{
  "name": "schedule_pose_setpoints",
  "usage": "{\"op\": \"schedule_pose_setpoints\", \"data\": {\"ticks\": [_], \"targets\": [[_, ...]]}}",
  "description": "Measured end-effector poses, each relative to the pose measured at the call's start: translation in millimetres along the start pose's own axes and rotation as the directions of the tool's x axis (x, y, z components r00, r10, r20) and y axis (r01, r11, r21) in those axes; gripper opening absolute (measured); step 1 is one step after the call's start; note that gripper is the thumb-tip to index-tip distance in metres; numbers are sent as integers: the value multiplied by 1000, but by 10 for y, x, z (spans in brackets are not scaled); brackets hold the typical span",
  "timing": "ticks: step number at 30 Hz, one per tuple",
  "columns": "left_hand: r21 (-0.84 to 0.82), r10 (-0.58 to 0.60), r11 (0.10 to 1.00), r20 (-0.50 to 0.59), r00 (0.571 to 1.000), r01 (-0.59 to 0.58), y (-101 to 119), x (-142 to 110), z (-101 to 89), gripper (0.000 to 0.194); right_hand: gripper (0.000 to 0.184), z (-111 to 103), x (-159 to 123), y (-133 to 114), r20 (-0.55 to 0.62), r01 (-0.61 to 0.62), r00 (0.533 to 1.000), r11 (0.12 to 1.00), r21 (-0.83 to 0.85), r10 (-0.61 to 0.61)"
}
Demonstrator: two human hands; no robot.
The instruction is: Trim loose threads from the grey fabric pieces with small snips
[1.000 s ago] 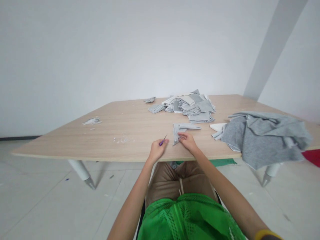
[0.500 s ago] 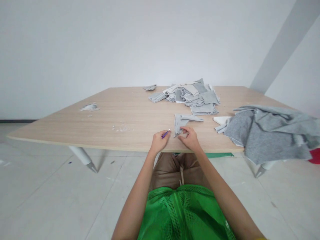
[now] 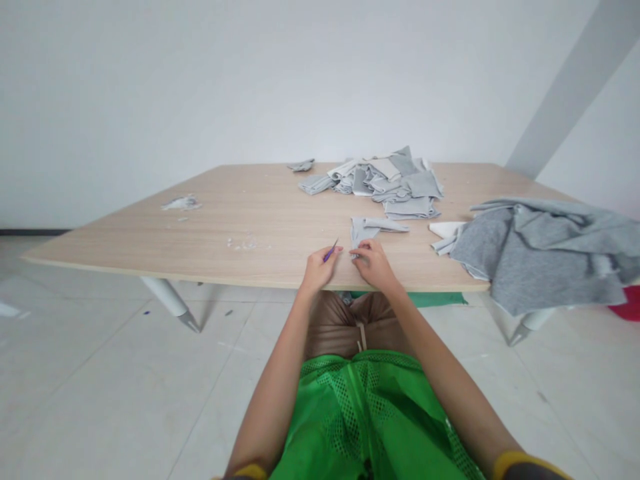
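Observation:
My left hand (image 3: pixel 319 268) is closed around a small purple tool (image 3: pixel 329 254) with a thin, dark pointed tip. Its exact kind is too small to make out. The tip points up, just left of a light grey piece of cloth (image 3: pixel 357 230), which lies near the table's front edge with a narrow folded strip (image 3: pixel 386 225) reaching right. At the lower end of this cloth, my right hand (image 3: pixel 373 265) has its thumb and fingertips pinched on the edge. Those fingers partly hide the cloth.
A loose pile of grey and off-white cloth pieces (image 3: pixel 395 183) lies farther back, with a small grey scrap (image 3: pixel 301 165) to its left. A large grey fabric (image 3: pixel 540 250) hangs over the front edge at right. Whitish lint (image 3: pixel 181 203) and tiny bits (image 3: pixel 245 245) lie leftward.
My right hand's fingers, spread apart half a second ago, have come together on the cloth's lower end. My left hand still holds the purple tool. The whole view has shifted slightly.

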State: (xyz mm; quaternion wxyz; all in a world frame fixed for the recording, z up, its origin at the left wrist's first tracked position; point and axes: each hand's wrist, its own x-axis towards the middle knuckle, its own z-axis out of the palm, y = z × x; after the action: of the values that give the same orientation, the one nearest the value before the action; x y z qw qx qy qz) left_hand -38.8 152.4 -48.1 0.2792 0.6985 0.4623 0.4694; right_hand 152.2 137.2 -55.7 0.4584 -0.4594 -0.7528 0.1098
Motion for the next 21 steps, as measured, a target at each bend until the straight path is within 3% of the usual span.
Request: {"op": "schedule_pose_setpoints", "data": {"ticks": [13,21], "targets": [[20,-8,1000,-10,1000,8,-44,12,33,38,27,-4,-6,89,-52,-117,991,987,113,123],[32,24,999,-13,1000,-23,-60,12,33,35,24,34,-1,122,-88,-110,989,985,131,122]]}}
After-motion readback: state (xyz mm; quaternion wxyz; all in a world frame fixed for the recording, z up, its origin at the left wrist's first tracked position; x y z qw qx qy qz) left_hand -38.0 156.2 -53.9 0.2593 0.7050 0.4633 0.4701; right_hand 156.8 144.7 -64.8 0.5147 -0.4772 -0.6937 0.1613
